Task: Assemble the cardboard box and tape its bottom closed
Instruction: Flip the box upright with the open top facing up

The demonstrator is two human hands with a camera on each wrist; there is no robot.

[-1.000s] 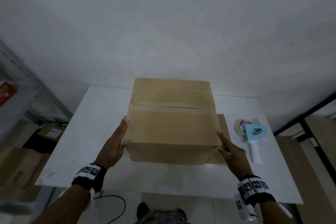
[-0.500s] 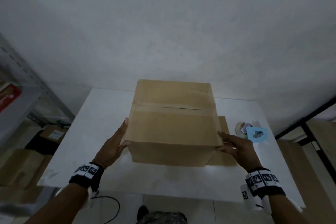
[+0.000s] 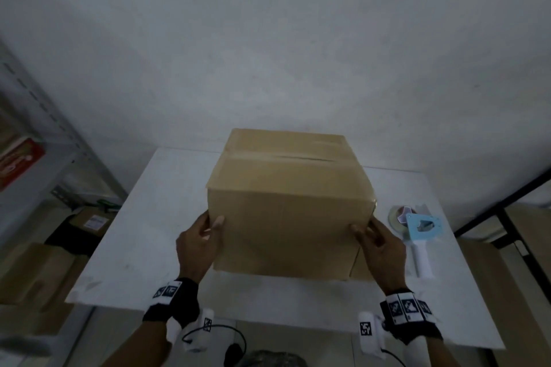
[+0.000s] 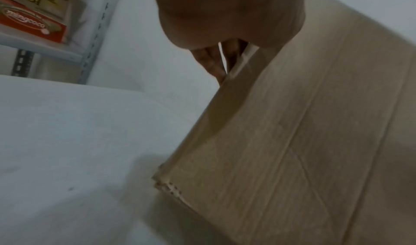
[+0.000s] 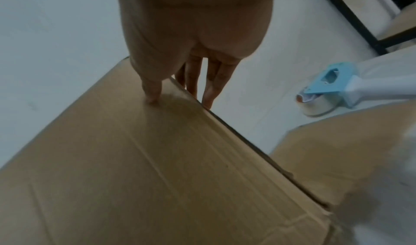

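Observation:
The brown cardboard box [image 3: 289,217] stands on the white table [image 3: 167,188], closed side up, with a strip of tape [image 3: 286,156] along its top seam. My left hand [image 3: 202,235] grips its near left edge, thumb on the front face and fingers round the side [image 4: 213,63]. My right hand [image 3: 375,238] grips the near right edge the same way, thumb [image 5: 153,92] on the front face and fingers down the right side. A loose flap [image 3: 362,265] sticks out low on the right. The box's underside is hidden.
A blue and white tape dispenser [image 3: 417,226] lies on the table just right of my right hand, also in the right wrist view [image 5: 337,83]. Metal shelving with a red carton [image 3: 18,161] and cardboard boxes [image 3: 29,271] stands left. A black frame [image 3: 507,197] is at the right.
Both hands slid from the box's upper side edges down to its near corners, thumbs now on the front face. The front face shows taller and nearer.

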